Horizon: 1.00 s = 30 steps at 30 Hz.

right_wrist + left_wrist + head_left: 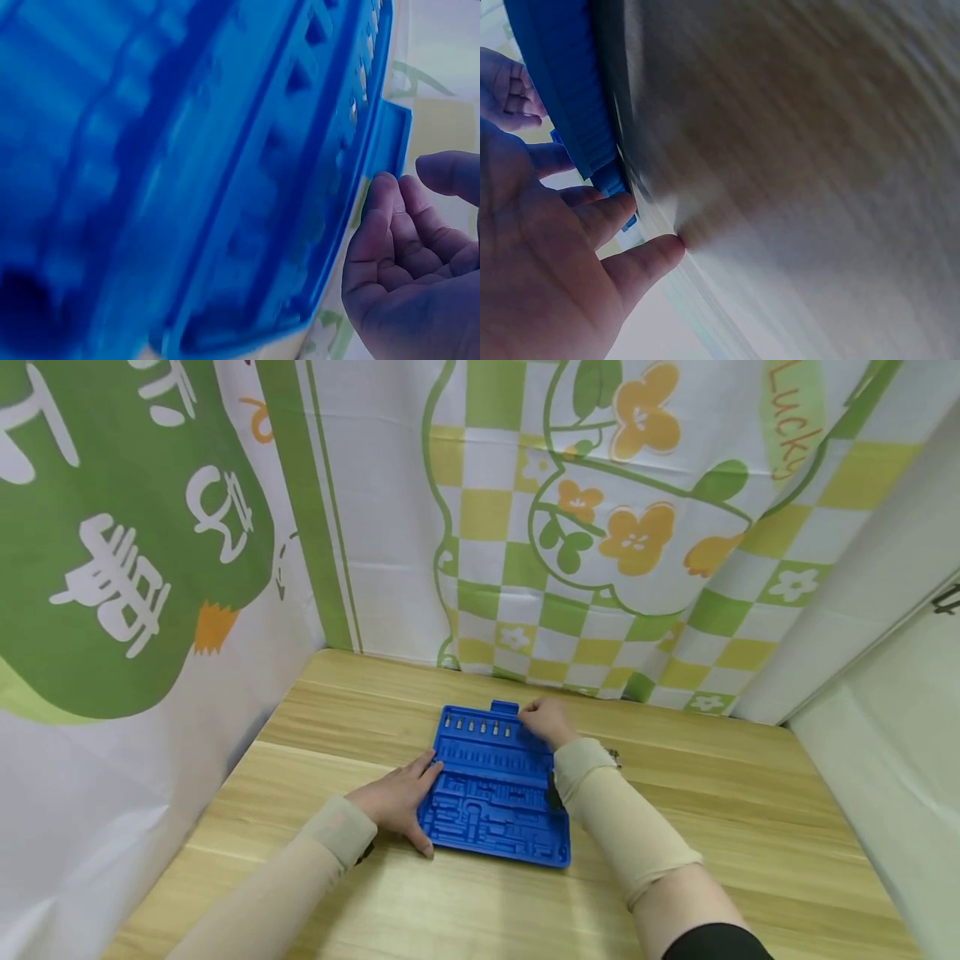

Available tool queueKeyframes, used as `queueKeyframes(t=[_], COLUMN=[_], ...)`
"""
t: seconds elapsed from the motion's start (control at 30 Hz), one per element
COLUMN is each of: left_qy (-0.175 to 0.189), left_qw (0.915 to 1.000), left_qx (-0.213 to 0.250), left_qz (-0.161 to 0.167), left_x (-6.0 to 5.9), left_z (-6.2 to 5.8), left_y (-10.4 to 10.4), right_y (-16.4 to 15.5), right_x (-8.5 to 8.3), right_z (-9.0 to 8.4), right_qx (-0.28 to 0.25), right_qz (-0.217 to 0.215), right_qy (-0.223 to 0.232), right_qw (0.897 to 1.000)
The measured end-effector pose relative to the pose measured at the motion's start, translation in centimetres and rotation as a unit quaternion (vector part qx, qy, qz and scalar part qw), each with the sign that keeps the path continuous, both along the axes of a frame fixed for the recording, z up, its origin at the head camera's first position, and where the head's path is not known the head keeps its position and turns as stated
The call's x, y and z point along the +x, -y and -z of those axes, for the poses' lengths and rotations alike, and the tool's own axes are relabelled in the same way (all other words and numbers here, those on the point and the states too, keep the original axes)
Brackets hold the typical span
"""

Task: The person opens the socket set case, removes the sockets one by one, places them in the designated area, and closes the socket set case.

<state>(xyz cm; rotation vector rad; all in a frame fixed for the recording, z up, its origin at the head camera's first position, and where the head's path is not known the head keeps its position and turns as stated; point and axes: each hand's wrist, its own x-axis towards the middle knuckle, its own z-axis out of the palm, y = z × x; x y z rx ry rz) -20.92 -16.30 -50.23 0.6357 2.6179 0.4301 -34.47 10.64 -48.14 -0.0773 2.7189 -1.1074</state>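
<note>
A blue plastic tool case (495,847) lies unfolded on the table, its moulded slots facing up. Along its far row stand several small metal bits (483,727), toward the left end. My left hand (401,797) rests against the case's left side with fingers and thumb spread; the left wrist view shows the fingertips at the blue edge (562,90). My right hand (549,722) is at the far right edge, beside the latch tab (390,139). In the right wrist view its fingers are loosely bent, the thumb stands apart, and nothing shows between them.
Just right of my right wrist, small metal pieces (615,757) lie partly hidden behind the sleeve. The wooden table (720,827) extends on both sides of the case. A patterned curtain (495,593) hangs along its far edge, with white cloth at left.
</note>
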Motion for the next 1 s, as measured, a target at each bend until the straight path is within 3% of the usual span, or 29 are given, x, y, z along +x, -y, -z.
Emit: queueKeyframes(t=[0.17,0.43,1.0], left_qy=[-0.005,-0.008,-0.013], left_qw=[1.0000,0.9999,0.9995], left_qx=[0.004,0.002,-0.028], left_qz=[0.006,0.014,0.003], left_x=[-0.1,-0.2,0.2], left_z=[0.2,0.9,-0.1], left_y=[-0.1,-0.4,-0.3], right_y=[1.1,1.8,3.1], right_x=[-0.5,-0.6,-0.7], right_z=[0.6,1.8,2.4], right_qx=[0.018,0.098,0.084], right_qz=[-0.016,-0.017,0.018], right_qy=[0.000,-0.020,-0.010], right_qw=[1.000,0.995,0.996])
